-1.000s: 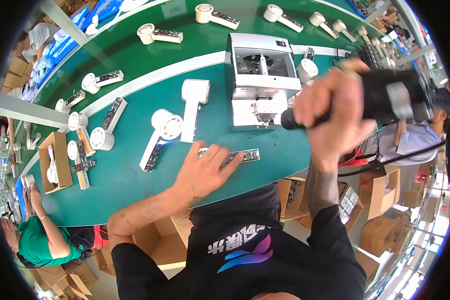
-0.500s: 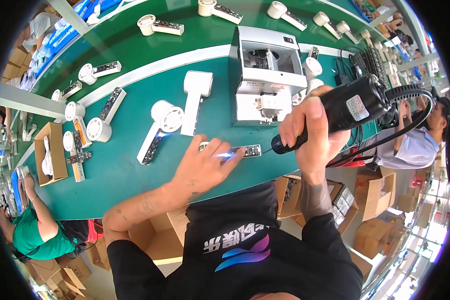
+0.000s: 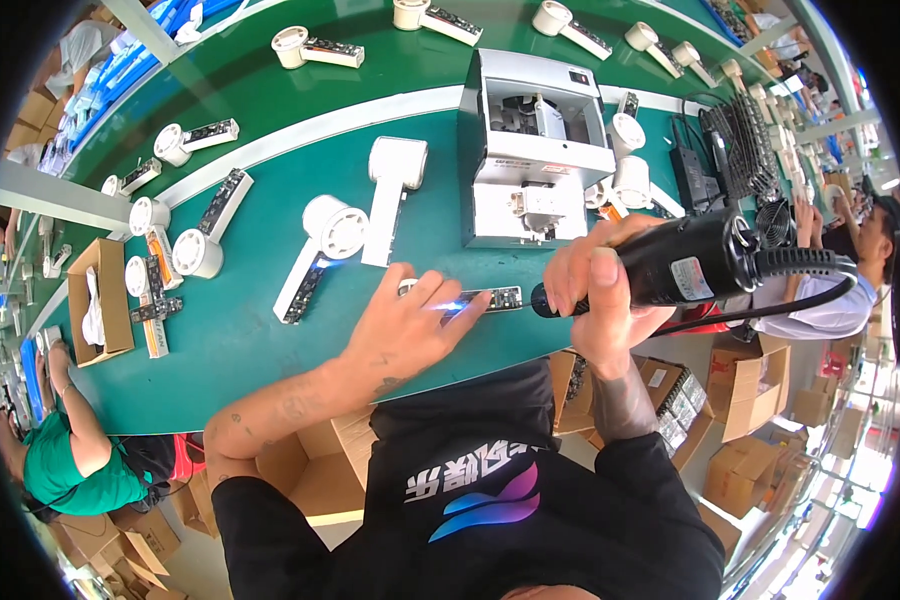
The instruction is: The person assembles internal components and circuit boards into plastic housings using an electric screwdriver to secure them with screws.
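Observation:
My left hand (image 3: 402, 322) lies closed over a small white handheld fan on the green table, pinning it down. Most of the fan is hidden under my fingers; its handle end with a dark circuit board (image 3: 505, 298) sticks out to the right, and a bluish light glows by my fingers. In my right hand (image 3: 610, 290) is a black corded electric screwdriver (image 3: 660, 270), tilted nearly level. Its thin bit points left at the board's end; whether they touch I cannot tell. Beyond my left hand lie a white fan (image 3: 336, 232) with its board exposed and another white fan (image 3: 397, 165).
A grey screw feeder machine (image 3: 525, 160) stands beyond my right hand. At the left is an open cardboard box (image 3: 107, 310) beside several fans. More fans lie on the green belt (image 3: 230, 85) behind. The screwdriver's cable (image 3: 820, 300) loops right; co-workers sit at both sides.
My right hand and the screwdriver have come down and tipped closer to level, with the bit nearer the board's end. My left hand stays on the fan.

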A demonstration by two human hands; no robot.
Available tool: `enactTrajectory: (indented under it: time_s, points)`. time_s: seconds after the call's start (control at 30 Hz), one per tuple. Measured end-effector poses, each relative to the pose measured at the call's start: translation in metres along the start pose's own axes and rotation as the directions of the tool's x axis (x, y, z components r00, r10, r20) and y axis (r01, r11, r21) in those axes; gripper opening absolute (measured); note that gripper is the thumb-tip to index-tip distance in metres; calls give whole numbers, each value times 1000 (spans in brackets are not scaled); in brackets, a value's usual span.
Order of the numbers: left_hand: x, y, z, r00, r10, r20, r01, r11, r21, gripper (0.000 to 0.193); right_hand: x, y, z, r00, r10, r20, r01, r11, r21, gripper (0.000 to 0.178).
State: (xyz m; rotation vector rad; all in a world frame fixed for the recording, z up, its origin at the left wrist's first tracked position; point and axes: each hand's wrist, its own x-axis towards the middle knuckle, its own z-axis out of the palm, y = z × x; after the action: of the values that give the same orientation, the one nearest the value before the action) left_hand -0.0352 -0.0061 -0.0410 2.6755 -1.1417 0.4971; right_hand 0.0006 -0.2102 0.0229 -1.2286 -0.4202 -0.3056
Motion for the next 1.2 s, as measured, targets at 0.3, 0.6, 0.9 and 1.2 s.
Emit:
enactTrajectory:
  time_s: [0.3, 0.6, 0.9, 1.2]
  points:
    - [1, -1, 4, 998, 36, -43, -35, 999, 14, 43, -6, -2, -2, 994, -28, 106, 36, 997, -69, 41]
    - [21, 20, 7, 1000, -19, -7, 19, 1000, 1, 44, 73, -33, 23, 974, -187, -126, 161, 968, -193, 27]
    - [6, 12, -49, 958, -230, 169, 215, 971, 105, 71, 61, -16, 39, 997, -67, -37, 55, 965, -258, 17]
    - [9, 8, -46, 962, -202, 185, 188, 978, 90, 64, 27, 0, 52, 998, 38, 59, -34, 997, -75, 26]
